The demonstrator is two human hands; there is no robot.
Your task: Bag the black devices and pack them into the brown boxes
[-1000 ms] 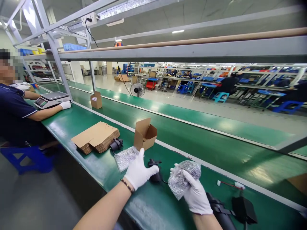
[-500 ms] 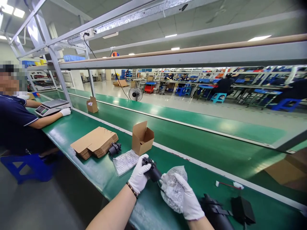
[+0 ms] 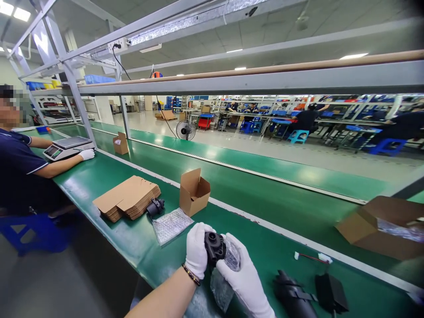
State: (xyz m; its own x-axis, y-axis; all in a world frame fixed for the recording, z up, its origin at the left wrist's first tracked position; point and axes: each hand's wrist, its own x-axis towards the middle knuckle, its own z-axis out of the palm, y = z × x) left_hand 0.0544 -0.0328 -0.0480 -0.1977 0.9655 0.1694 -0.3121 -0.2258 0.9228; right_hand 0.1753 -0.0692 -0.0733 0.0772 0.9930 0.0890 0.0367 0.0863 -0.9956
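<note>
My left hand (image 3: 197, 249), in a white glove, is closed around a small black pump (image 3: 214, 245) whose round port faces up. My gloved right hand (image 3: 243, 278) grips a clear bubble-wrap bag (image 3: 222, 289) and presses it against the pump's right side. Part of the pump's body is hidden by the bag and my fingers. Left of my hands, a flat bubble-wrap bag (image 3: 172, 226) lies on the green bench. A second black pump (image 3: 155, 206) rests beside it, next to a stack of flattened cardboard boxes (image 3: 127, 198). Just behind stands an open small carton (image 3: 194, 194).
To the right lie a black cylindrical device (image 3: 293, 293), a black power adapter (image 3: 331, 291) and a short red lead (image 3: 311, 256). A larger open carton (image 3: 384, 229) sits on the conveyor belt (image 3: 285, 203). A co-worker (image 3: 20, 172) reaches beside a scale (image 3: 68, 147) at left.
My hands have come together: the pump has turned port-up, and the bubble-wrap bag now lies against it. More of the large carton at right has come into view.
</note>
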